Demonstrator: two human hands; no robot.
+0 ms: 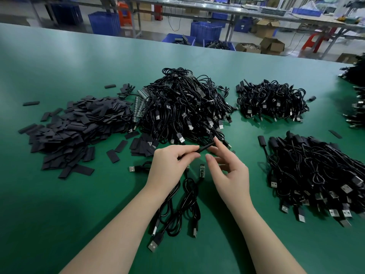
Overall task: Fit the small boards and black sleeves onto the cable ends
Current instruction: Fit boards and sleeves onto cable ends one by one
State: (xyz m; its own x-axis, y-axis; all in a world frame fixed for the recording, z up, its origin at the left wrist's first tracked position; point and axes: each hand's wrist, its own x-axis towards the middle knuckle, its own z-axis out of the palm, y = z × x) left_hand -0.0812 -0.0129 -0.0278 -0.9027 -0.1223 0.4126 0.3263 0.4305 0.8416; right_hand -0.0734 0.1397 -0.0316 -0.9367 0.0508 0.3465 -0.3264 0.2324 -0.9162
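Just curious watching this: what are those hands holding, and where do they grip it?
The left hand pinches a flat black sleeve at its near end; the right hand's fingertip touches its far end without gripping.

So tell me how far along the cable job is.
Done, it seems: a pile of sleeved cables at right. In hand: the left hand pinches a sleeve, the right hand touching its tip. Left: the big cable heap, the sleeve pile and board strips.

- A wide green-topped counter (pixel 59 194).
- Blue plastic crates (pixel 206 31) on the floor beyond it.
- Open brown cardboard boxes (pixel 271 45) nearby.
- A red plastic stool (pixel 314 41) under a long grey workbench (pixel 217 11).
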